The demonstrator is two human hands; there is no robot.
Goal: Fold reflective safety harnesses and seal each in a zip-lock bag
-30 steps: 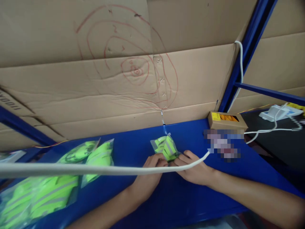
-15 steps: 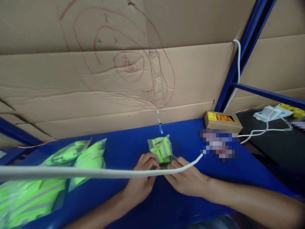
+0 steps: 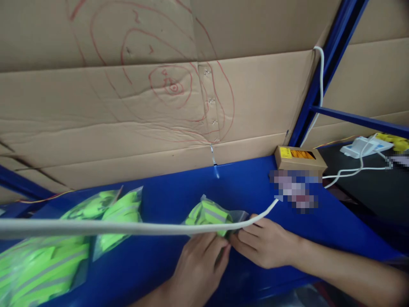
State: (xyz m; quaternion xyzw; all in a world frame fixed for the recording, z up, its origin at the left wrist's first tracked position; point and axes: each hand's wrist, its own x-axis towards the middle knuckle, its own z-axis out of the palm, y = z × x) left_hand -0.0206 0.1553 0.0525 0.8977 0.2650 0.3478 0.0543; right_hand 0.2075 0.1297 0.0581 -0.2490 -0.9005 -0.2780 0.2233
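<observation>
A clear plastic bag (image 3: 209,212) with folded neon-yellow reflective fabric inside lies on the blue table (image 3: 159,264) between my hands. My left hand (image 3: 201,260) is closed, its thumb and fingers pinching the bag's near edge. On the right, my right hand (image 3: 263,241) is closed too, with bent fingers gripping the bag's open-looking clear end. A white cable (image 3: 128,227) crosses the view in front and hides part of the bag and the left fingertips.
Several more bags of neon-yellow reflective fabric (image 3: 47,264) lie at the left. An open cardboard box (image 3: 300,160) with orange contents stands at the back right, near a blurred-out patch. Behind rises a cardboard wall (image 3: 249,98) with red rings. A blue post (image 3: 329,72) stands right.
The bag has turned, its clear end now pointing right. My left hand has moved down and slightly right; my right hand has shifted a little right.
</observation>
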